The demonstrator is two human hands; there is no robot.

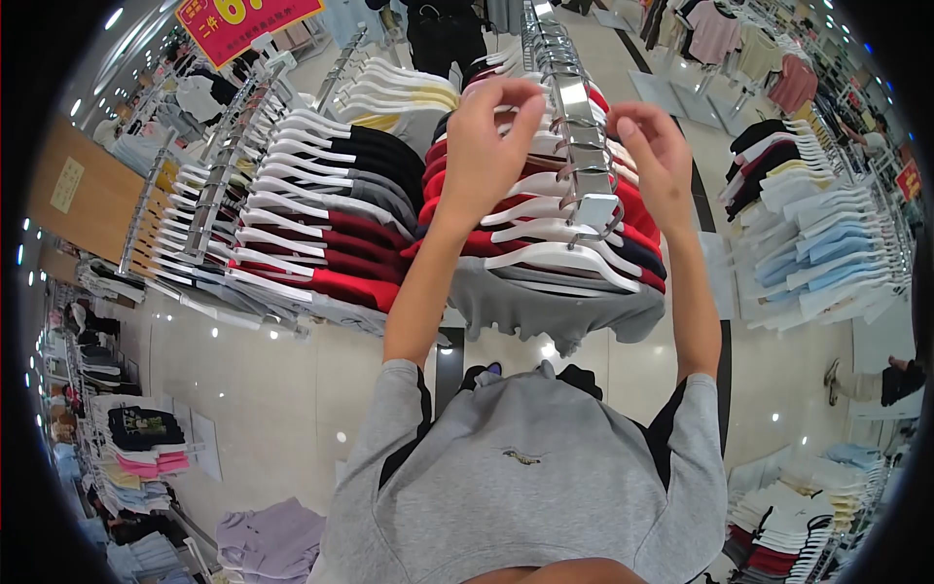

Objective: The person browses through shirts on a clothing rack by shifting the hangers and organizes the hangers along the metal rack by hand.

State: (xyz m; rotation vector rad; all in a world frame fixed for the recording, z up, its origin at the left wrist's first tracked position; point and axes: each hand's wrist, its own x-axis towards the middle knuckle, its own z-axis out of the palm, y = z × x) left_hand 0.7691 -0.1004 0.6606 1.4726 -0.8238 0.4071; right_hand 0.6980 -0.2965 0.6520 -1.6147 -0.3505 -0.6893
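Note:
Both of my hands are raised on either side of a chrome rail packed with hanging clothes. My left hand is above red garments, its fingers loosely curled and the thumb near their tips. Nothing shows in its grasp. On the rail's other side, my right hand has bent fingers and a thumb standing apart, also with nothing visible in it. White hangers hook onto the rail below my hands. A grey garment hangs at the near end, with red and dark ones behind.
Left of this rail, another rack carries black, grey and dark red clothes on white hangers. A red sign stands above it. Light blue and white garments hang at right. A person in black stands at the far end.

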